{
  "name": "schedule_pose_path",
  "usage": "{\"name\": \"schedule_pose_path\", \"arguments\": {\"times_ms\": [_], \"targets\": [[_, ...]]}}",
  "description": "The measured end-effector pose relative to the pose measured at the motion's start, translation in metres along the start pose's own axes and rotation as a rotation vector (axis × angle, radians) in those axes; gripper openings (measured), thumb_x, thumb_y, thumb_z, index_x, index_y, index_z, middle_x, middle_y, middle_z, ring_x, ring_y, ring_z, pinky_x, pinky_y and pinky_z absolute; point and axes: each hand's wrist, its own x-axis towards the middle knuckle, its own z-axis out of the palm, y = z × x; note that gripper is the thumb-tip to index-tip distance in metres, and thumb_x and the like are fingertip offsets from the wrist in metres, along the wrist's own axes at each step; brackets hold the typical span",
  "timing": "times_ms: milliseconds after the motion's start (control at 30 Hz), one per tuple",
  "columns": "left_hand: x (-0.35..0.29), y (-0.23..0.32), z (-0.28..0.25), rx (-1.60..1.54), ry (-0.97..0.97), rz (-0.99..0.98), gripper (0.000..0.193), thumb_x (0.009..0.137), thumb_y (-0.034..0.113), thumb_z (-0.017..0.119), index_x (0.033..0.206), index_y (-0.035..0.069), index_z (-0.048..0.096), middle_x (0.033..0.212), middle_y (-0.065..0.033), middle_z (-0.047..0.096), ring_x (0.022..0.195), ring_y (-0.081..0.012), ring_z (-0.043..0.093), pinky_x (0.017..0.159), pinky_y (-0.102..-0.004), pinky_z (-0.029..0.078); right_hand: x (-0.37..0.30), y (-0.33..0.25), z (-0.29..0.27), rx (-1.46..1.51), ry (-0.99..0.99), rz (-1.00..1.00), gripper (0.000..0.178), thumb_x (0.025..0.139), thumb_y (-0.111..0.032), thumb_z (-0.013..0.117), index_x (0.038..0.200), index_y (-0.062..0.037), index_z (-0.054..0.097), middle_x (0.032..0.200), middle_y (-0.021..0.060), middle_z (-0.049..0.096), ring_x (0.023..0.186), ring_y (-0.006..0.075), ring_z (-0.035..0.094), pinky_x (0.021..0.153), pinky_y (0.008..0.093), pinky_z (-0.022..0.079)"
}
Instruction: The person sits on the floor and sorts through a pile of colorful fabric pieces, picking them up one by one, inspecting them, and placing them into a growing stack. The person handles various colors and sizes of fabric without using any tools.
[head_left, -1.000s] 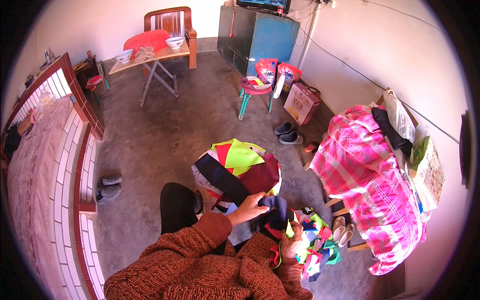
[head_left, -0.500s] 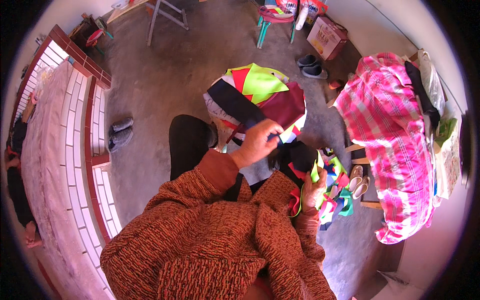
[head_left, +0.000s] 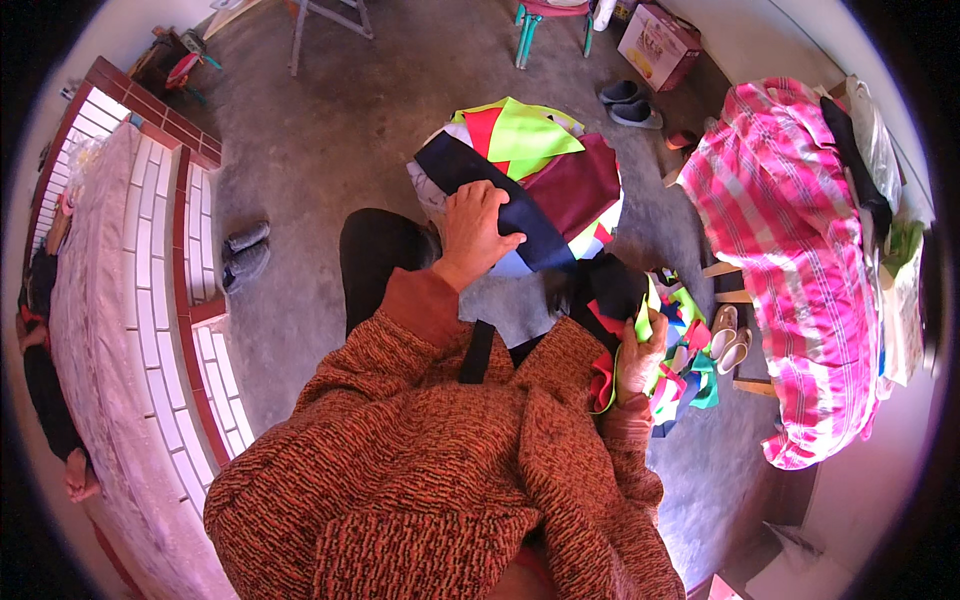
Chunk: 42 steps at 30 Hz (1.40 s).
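The left hand point(head_left: 478, 234) has shifted up the long navy cloth strip point(head_left: 534, 237), fingers half-spread on it, leaving it flatter; the right hand's point(head_left: 636, 362) fingers hold neon-yellow cloth point(head_left: 642, 321).

The navy strip point(head_left: 540, 235), lime piece point(head_left: 538, 137) and maroon piece point(head_left: 580, 180) look like smooth, matt cloth. The sweater point(head_left: 400, 460) is rough knit; the blanket point(head_left: 790, 230), wrinkled cloth; the bag point(head_left: 872, 125), glossy plastic; the floor point(head_left: 330, 140), concrete-like.

– How does the floor point(head_left: 300, 150) look?
– It is grey, and it becomes brighter toward the lower right.
– And around it?
– At left, a white-tiled bed platform point(head_left: 143, 250); at the far side, a green-legged stool point(head_left: 524, 42).
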Motion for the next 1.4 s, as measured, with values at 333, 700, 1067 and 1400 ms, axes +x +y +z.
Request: {"name": "schedule_pose_path", "arguments": {"times_ms": [333, 700, 1067, 1400], "targets": [[-0.003, -0.011, 0.003, 0.009, -0.057, 0.11, 0.037, 0.055, 0.016, 0.081, 0.082, 0.01, 0.058, 0.104, -0.0122, 0.052, 0.1, -0.0337, 0.049, 0.081, -0.0455, 0.04, -0.001, -0.001, -0.001, 0.021, -0.008, 0.019, 0.025, 0.074, 0.005, 0.059, 0.098, -0.0014, 0.055, 0.09, 0.0109, 0.054, 0.085, 0.0247, 0.054, 0.079, 0.0331, 0.043], [-0.004, 0.0, 0.0, 0.094, -0.111, 0.105, 0.03, 0.054, 0.013, 0.078, 0.076, 0.01, 0.058, 0.108, -0.0157, 0.053, 0.103, -0.0365, 0.049, 0.083, -0.0474, 0.041, -0.002, 0.005, -0.002, -0.002, -0.017, 0.034, 0.025, 0.076, 0.004, 0.06, 0.1, -0.0019, 0.055, 0.09, 0.0109, 0.054, 0.085, 0.024, 0.054, 0.078, 0.0326, 0.044], [-0.006, -0.013, 0.005, 0.002, -0.033, 0.157, 0.02, 0.058, 0.006, 0.071, 0.072, 0.008, 0.057, 0.104, -0.0131, 0.057, 0.099, -0.0355, 0.052, 0.082, -0.0443, 0.042, -0.001, -0.001, -0.002, 0.06, -0.01, 0.065, 0.026, 0.077, 0.004, 0.06, 0.101, -0.0017, 0.056, 0.091, 0.0081, 0.054, 0.086, 0.0202, 0.054, 0.08, 0.0307, 0.043], [0.003, 0.013, -0.004, -0.052, -0.056, 0.226, 0.035, 0.056, 0.021, 0.081, 0.078, 0.011, 0.056, 0.097, -0.0101, 0.054, 0.096, -0.0311, 0.051, 0.086, -0.0448, 0.036, -0.002, 0.003, -0.001, 0.09, -0.005, 0.068, 0.027, 0.077, 0.005, 0.06, 0.103, -0.0018, 0.056, 0.091, 0.007, 0.053, 0.087, 0.018, 0.053, 0.081, 0.0292, 0.043]]}}
